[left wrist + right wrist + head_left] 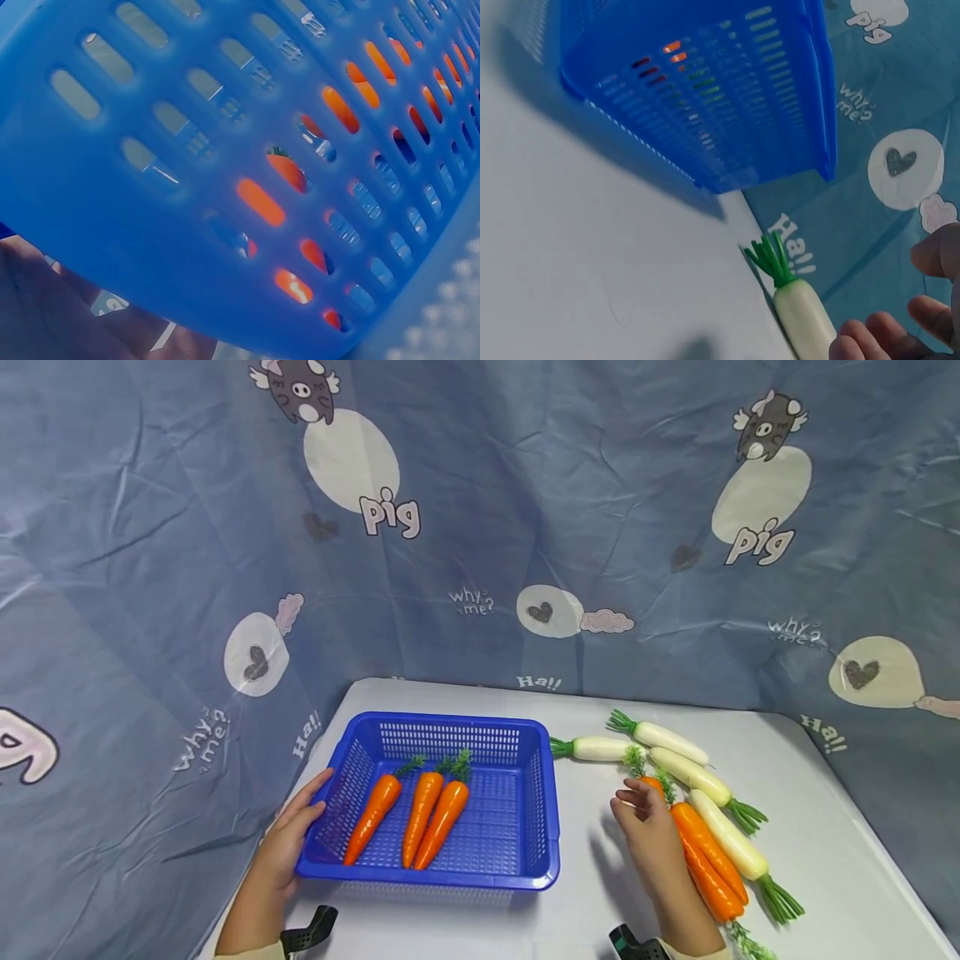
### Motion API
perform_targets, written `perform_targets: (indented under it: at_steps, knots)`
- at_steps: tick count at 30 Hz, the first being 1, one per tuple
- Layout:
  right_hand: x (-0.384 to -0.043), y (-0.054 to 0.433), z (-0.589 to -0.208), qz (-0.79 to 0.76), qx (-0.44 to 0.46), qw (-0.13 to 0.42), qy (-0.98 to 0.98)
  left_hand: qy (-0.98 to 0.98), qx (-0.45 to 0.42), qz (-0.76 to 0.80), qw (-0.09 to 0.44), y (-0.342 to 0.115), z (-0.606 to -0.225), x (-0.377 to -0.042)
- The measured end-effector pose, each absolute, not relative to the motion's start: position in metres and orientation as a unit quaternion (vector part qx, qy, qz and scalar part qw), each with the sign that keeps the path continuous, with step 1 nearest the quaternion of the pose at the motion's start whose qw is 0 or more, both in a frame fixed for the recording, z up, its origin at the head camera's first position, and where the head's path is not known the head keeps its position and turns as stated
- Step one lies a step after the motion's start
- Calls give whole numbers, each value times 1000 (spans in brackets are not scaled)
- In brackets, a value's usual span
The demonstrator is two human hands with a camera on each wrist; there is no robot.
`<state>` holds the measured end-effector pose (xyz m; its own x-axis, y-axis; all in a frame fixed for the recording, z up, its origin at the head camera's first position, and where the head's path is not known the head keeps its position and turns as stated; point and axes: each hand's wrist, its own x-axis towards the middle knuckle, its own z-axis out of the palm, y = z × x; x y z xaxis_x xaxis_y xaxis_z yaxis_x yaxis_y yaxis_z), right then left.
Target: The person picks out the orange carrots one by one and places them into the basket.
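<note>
A blue plastic basket [551,827] stands on the white table with three orange carrots [372,817] inside, leafy tops toward the back. My left hand [288,835] rests against the basket's left side, fingers and thumb at the rim; the left wrist view has its fingers partly hidden behind the blue wall. Right of the basket, my right hand [651,827] hovers beside several loose carrots [716,852], its fingers loosely bent and nothing held between them. It partly hides the carrots. Several white radishes [726,831] with green stalks lie around and behind them.
The white table [585,893] extends between the basket and the loose vegetables. Behind and beside it hangs a blue cloth [480,527] with pig prints. One radish [600,748] lies close to the basket's back right corner.
</note>
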<state>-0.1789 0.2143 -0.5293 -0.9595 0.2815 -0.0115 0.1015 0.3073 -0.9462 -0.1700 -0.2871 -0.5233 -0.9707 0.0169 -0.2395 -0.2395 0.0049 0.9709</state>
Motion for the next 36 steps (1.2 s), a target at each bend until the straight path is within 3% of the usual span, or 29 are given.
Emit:
perform_targets:
  at_steps: [25,36]
  knots:
    - [-174,245,-526,539,-151,117,-821,706,-95,695,97,-288,-522,-171]
    - [-173,259,-518,537,-173,77,-822,705,-88,697,95,-286,-523,-170]
